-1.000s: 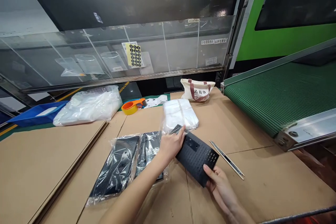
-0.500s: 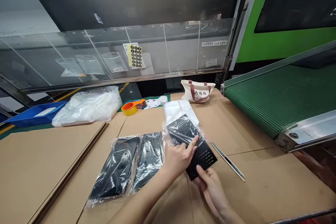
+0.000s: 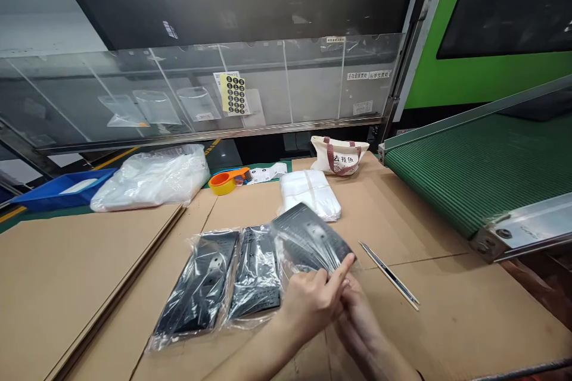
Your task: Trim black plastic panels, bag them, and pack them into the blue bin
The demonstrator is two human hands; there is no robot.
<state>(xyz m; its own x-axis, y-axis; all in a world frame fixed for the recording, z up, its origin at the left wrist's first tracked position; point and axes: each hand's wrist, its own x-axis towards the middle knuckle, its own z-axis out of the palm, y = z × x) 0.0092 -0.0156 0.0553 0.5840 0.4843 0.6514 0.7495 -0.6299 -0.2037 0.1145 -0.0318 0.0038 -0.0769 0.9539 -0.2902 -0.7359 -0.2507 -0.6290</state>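
A flat black panel [image 3: 308, 235] sits inside a clear plastic bag, held tilted over the cardboard-covered table. My left hand [image 3: 313, 294] is closed on the gathered bag at the panel's near edge, its index finger stretched along the panel's right corner. Just behind it, my right hand [image 3: 360, 309] is closed at the same bagged end; its fingers are partly hidden by the left. To the left lie two more bagged black parts, a wider one [image 3: 199, 283] and a narrower one [image 3: 255, 274]. A stack of white plastic bags [image 3: 310, 190] with a band lies beyond the panel.
A thin pen-like tool [image 3: 388, 275] lies on the right. Behind are an orange tape dispenser [image 3: 227, 180], a cloth bag [image 3: 339, 156], a plastic bundle [image 3: 154, 178] and a blue tray [image 3: 49, 195]. A green conveyor [image 3: 482, 161] rises at right; cardboard sheets [image 3: 80, 274] lie left.
The panel has slid further into the clear bag, covering its slotted end. My left hand has moved down and right to the panel's near edge, close against my right hand.
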